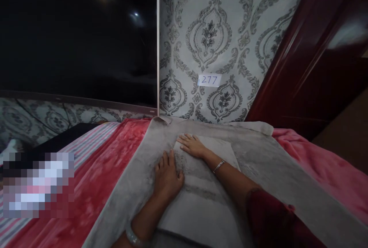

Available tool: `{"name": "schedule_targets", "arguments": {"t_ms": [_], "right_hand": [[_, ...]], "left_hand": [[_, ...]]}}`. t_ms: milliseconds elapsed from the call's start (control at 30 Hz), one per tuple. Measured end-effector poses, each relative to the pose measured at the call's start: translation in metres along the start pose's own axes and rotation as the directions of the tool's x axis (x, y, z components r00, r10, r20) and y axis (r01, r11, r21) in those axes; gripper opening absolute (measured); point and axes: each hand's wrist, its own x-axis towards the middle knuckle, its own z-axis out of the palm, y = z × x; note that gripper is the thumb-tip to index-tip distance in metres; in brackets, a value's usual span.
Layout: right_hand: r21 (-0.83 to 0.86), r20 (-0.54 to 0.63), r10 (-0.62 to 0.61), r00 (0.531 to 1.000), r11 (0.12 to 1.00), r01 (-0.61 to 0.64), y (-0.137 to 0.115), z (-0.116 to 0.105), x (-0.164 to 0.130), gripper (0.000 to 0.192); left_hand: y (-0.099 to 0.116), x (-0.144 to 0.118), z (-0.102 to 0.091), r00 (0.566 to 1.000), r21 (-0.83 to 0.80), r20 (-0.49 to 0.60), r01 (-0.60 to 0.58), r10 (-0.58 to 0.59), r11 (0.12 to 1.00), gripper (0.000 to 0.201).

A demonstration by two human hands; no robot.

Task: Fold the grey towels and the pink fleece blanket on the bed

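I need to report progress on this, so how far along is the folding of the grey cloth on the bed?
Done: one folded grey cloth panel already lies over the spread grey fleece cloth. In hand: the left hand and right hand press flat on that fold, fingers open. Left: the cloth's wide outer parts are unfolded, reaching over the red plush blanket.

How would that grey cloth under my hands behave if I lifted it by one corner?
The grey cloth would probably flop and drape: it follows the red blanket beneath. Its fuzzy nap suggests grip rather than slip. The left hand and right hand press it flat.
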Motion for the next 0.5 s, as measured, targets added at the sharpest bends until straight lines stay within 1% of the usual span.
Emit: {"name": "schedule_targets", "arguments": {"t_ms": [133, 200, 267, 333, 400, 467, 500], "right_hand": [[-0.008, -0.007, 0.167, 0.986, 0.986, -0.167, 0.014, -0.007, 0.015, 0.056], [-0.009, -0.008, 0.228, 0.974, 0.974, -0.228, 0.014, -0.012, 0.017, 0.056], [-0.01, -0.012, 0.265, 0.964, 0.964, -0.266, 0.009, -0.016, 0.013, 0.057], [-0.018, -0.021, 0.272, 0.962, 0.962, -0.273, 0.003, -0.017, -0.001, 0.059], [-0.026, -0.059, 0.221, 0.973, 0.975, -0.223, -0.001, -0.013, -0.024, 0.061], [-0.023, -0.087, 0.15, 0.985, 0.988, -0.153, 0.003, -0.007, -0.052, 0.062], [-0.017, -0.093, 0.138, 0.986, 0.99, -0.141, 0.009, -0.004, -0.066, 0.061]], "left_hand": [[0.0, 0.001, -0.001, 1.0, 0.029, 0.01, -0.007, 0.006, 1.0, 0.076], [-0.001, 0.001, -0.002, 1.0, 0.049, 0.016, -0.014, 0.013, 0.999, 0.076], [-0.001, 0.002, -0.003, 1.0, 0.064, 0.017, -0.023, 0.022, 0.998, 0.075], [0.0, 0.002, -0.004, 0.999, 0.076, 0.009, -0.031, 0.031, 0.997, 0.073], [0.0, 0.003, -0.004, 0.999, 0.086, -0.003, -0.047, 0.047, 0.995, 0.071], [0.0, 0.004, -0.004, 0.997, 0.094, -0.012, -0.07, 0.072, 0.993, 0.07], [0.0, 0.004, -0.004, 0.997, 0.097, -0.015, -0.079, 0.08, 0.992, 0.07]]}}
